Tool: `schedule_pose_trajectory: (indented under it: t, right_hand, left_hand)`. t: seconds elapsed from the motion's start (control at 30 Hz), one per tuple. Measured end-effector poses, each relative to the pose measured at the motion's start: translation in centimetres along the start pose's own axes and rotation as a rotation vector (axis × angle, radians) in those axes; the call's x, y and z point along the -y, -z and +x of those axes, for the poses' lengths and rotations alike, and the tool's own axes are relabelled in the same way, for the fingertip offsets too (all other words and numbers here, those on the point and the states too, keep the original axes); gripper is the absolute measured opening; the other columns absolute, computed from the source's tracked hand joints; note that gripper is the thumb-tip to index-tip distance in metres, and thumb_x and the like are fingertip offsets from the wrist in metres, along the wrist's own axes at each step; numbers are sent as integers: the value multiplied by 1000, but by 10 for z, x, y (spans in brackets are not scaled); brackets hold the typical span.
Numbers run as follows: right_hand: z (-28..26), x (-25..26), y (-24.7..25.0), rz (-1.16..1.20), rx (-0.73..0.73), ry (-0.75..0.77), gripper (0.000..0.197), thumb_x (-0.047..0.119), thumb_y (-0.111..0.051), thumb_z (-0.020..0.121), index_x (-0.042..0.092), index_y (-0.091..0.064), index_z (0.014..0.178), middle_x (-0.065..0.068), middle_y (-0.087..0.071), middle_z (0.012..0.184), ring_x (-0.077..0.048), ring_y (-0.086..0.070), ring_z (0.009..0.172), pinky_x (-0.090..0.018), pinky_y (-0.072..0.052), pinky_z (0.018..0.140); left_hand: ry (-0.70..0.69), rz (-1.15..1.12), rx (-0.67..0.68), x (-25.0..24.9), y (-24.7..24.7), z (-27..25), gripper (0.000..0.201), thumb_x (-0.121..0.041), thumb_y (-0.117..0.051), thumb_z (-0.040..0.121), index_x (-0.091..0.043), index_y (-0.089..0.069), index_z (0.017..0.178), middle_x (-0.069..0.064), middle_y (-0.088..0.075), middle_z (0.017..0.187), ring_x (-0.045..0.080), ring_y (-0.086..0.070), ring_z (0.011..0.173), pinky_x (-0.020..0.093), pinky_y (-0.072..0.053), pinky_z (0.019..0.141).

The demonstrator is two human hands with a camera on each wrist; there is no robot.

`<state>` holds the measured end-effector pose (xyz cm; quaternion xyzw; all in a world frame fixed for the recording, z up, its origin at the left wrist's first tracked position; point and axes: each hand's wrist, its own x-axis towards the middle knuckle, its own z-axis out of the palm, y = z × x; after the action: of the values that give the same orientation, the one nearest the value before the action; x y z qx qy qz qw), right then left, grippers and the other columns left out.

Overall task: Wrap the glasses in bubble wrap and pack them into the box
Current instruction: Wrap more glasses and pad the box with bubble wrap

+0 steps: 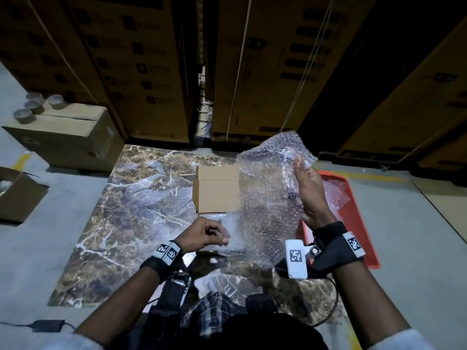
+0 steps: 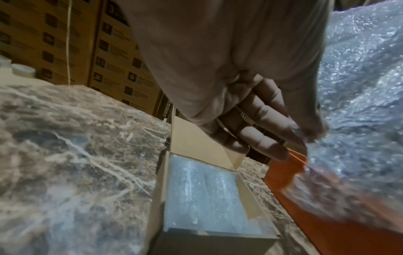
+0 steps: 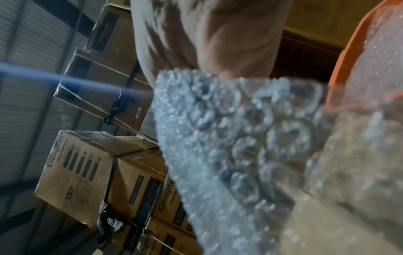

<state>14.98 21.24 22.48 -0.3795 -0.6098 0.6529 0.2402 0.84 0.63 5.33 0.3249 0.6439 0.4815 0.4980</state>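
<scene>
Right hand [image 1: 309, 188]: raised above the desk, to the right of the box; fingers and thumb are closed on the upper edge of a bubble wrap sheet [image 1: 267, 198], which is held up and hangs in front of the box.

Left hand [image 1: 204, 236]: held just in front of the box, fingers curled; the lower corner of the same sheet is pinched between thumb and fingertips [image 2: 305, 132], as shown in the left wrist view.

Box [image 1: 216, 190]: small cardboard carton, flaps open, stood on the marble-patterned desk [image 1: 141, 198]. Its inside is seen filled with bubble wrap; whether glasses are wrapped within it cannot be told.

Glasses: none plainly visible; a dark shape is glimpsed through the sheet near the right hand, not identifiable.

Red tray [image 1: 353, 218]: to the right of the box, more bubble wrap lying in it.

Risks, as judged: the light sheet could be dragged across the open flaps and the box shifted or tipped; a loose pinch at the left corner could let the sheet slip and fold on itself.
</scene>
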Motion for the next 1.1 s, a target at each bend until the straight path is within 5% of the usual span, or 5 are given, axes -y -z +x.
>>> schedule_pose_trajectory:
  t: [0.4, 0.5, 0.63, 0.8, 1.1]
  right_hand:
    - [-33, 2, -8, -224, 273, -72, 58, 68, -52, 89, 26, -55, 129, -6, -59, 142, -10, -62, 119, -30, -46, 100]
    - [-33, 5, -9, -174, 324, -36, 121, 100, -63, 37, 31, -50, 136, 22, -55, 128, 7, -58, 109, -3, -41, 88]
    - [-34, 7, -9, -102, 331, -83, 28, 43, -50, 104, 32, -52, 130, 22, -55, 126, 20, -59, 90, 5, -39, 77]
    - [-23, -22, 2, -114, 296, -75, 52, 55, -54, 95, 35, -46, 143, 10, -49, 147, -3, -47, 130, -27, -35, 111]
    - [-20, -58, 3, -71, 313, -95, 69, 35, -70, 89, 21, -37, 148, -18, -70, 116, -18, -73, 89, -30, -60, 74]
  left_hand:
    - [-116, -307, -1, -93, 14, 2, 104, -91, -53, 71, -16, -54, 142, 5, -60, 144, 18, -51, 138, 31, -29, 118]
    - [-108, -528, -5, -101, 5, 6, 103, -81, -75, 60, -13, -59, 135, 12, -61, 140, 20, -60, 129, 28, -41, 113]
    - [-162, -854, 0, -101, 4, 3, 88, -53, -93, 60, 3, -68, 123, 24, -69, 122, 33, -68, 112, 49, -47, 110]
    - [-268, -774, -114, -98, 19, -3, 70, -44, -97, 55, -6, -73, 109, 17, -71, 100, 23, -74, 85, 37, -60, 84]
    - [-183, -399, -332, -92, 32, -18, 19, -1, -67, 91, -7, -71, 108, -2, -76, 80, 9, -71, 67, 18, -56, 62]
